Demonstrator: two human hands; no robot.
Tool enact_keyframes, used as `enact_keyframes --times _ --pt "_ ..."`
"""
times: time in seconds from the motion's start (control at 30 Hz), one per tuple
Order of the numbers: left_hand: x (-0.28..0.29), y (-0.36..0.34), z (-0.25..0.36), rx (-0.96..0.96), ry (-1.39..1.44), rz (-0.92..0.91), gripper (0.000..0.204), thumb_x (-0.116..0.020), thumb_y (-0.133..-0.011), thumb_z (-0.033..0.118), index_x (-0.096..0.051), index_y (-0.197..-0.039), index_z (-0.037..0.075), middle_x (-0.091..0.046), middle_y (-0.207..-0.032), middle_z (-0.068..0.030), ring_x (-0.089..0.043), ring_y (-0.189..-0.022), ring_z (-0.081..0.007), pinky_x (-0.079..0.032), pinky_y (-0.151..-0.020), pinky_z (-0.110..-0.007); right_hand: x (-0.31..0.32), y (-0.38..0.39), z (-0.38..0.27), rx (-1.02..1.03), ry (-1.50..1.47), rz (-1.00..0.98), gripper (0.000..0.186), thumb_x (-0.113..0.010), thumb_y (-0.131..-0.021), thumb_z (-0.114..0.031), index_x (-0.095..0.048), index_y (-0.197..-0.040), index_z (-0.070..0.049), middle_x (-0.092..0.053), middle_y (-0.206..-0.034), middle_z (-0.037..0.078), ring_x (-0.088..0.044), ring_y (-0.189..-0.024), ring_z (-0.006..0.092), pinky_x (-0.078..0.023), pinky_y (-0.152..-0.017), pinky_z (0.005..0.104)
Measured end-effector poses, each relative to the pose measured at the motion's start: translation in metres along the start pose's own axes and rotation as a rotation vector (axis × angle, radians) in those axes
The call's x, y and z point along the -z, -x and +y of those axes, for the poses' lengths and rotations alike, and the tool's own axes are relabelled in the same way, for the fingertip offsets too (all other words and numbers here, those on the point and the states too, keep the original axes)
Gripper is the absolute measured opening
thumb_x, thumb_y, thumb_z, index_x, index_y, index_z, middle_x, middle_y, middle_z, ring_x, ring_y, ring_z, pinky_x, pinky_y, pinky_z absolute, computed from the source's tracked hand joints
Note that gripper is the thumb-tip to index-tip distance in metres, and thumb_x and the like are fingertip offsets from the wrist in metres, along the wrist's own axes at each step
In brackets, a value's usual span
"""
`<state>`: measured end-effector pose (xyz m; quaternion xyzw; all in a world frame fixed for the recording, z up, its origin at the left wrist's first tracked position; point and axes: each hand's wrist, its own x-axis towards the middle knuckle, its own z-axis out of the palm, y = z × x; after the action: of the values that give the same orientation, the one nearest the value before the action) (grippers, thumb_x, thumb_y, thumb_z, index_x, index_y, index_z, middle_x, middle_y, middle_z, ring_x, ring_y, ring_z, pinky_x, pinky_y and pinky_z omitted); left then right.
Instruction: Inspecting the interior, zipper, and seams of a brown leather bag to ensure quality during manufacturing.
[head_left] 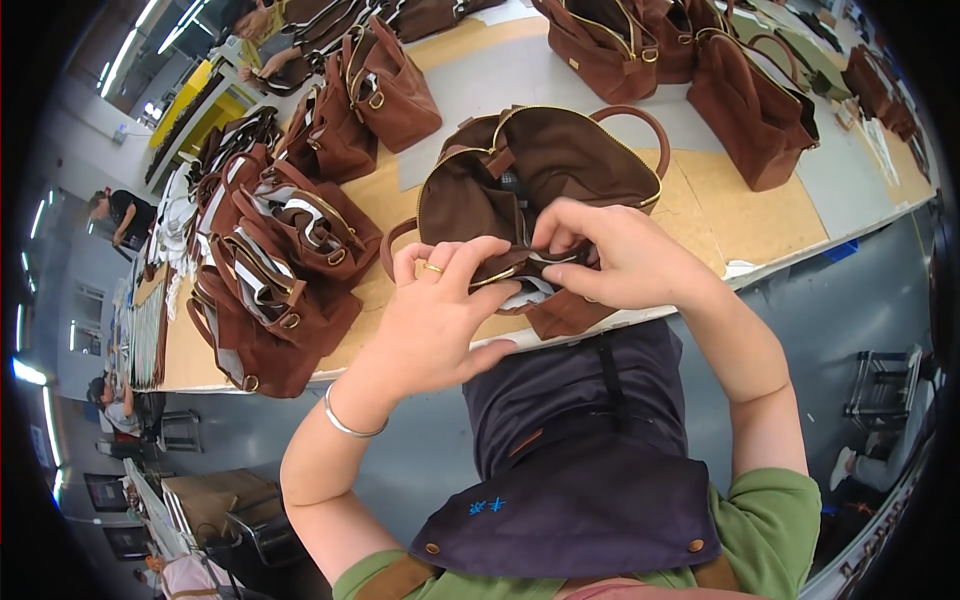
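Note:
A brown leather handbag (pixel 570 316) stands at the table's near edge, its gold zipper spread wide and its dark brown lining (pixel 585 155) showing. One rounded handle (pixel 640 125) rises at the far right of the bag. My left hand (pixel 430 310), wearing a ring and a bangle, has its fingers curled over the bag's near left rim, by the zipper. Thumb and forefinger of my right hand (pixel 630 258) are pinched at the near edge of the opening. Between the hands, pale material shows inside the rim. What lies under my fingertips is partly hidden.
Several similar brown bags (pixel 300 245) crowd the table's left side, with more bags (pixel 755 110) at the far right. Tan and grey sheets cover the tabletop (pixel 700 205). A stool (pixel 885 385) stands on the floor at right. Other people (pixel 125 215) are at the left.

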<state>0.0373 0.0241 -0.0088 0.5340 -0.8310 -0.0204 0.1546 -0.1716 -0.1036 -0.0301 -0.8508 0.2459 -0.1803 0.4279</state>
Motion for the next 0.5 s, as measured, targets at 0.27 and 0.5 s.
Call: enact_keyframes --times 0.27,0.5 --pt "0.015 -0.034 -0.006 -0.13 -0.281 0.066 0.004 -0.072 -0.071 0.017 -0.074 -0.07 0.014 -0.063 -0.1 0.0017 -0.055 -0.103 -0.0186 -0.031 -0.102 -0.045 -0.007 0.004 0.01 0.142 0.521 -0.06 0.049 -0.087 -0.061 -0.047 -0.074 -0.093 -0.012 -0.059 -0.104 0.009 -0.057 -0.102 0.031 -0.05 -0.086 0.0405" --pt "0.02 -0.07 0.013 -0.227 -0.483 0.029 0.012 -0.075 -0.076 0.024 -0.073 -0.073 0.013 -0.064 -0.08 0.0017 -0.061 -0.088 -0.0169 -0.034 -0.103 -0.041 0.016 -0.019 0.036 0.006 0.016 -0.458 0.033 -0.084 -0.067 -0.032 -0.074 -0.083 -0.005 -0.07 -0.086 0.009 -0.063 -0.089 0.0233 -0.052 -0.081 0.0342"
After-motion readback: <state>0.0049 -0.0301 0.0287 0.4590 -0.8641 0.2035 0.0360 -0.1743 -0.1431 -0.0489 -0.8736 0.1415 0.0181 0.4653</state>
